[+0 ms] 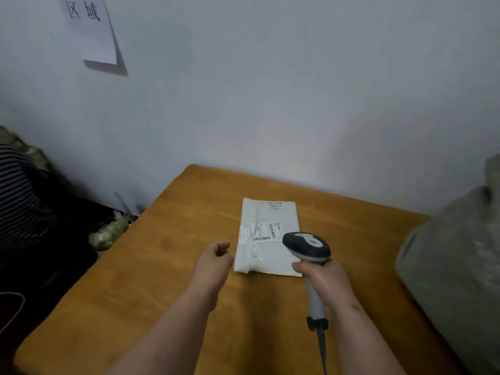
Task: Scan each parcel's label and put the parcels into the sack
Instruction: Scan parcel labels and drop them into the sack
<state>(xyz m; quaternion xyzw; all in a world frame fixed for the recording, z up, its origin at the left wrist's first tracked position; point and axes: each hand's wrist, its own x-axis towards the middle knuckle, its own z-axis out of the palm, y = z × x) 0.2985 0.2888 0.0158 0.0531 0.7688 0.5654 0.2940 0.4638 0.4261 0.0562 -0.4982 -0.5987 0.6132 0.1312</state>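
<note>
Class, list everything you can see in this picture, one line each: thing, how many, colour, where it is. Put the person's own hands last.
parcel: one, white, flat on the table's middle, label side up
label: one, white with a barcode, on the parcel's top face
scanner: one, dark grey and light grey, head over the parcel's near right part
table: one, orange-brown wood, against the wall
sack: one, grey-green, at the table's right edge
paper sheet: one, white with black characters, on the wall, upper left
striped cloth: one, black and white, far left
left hand: one, holds nothing, fingers loosely curled, beside the parcel's near left corner
right hand: one, grips the scanner's handle
</note>
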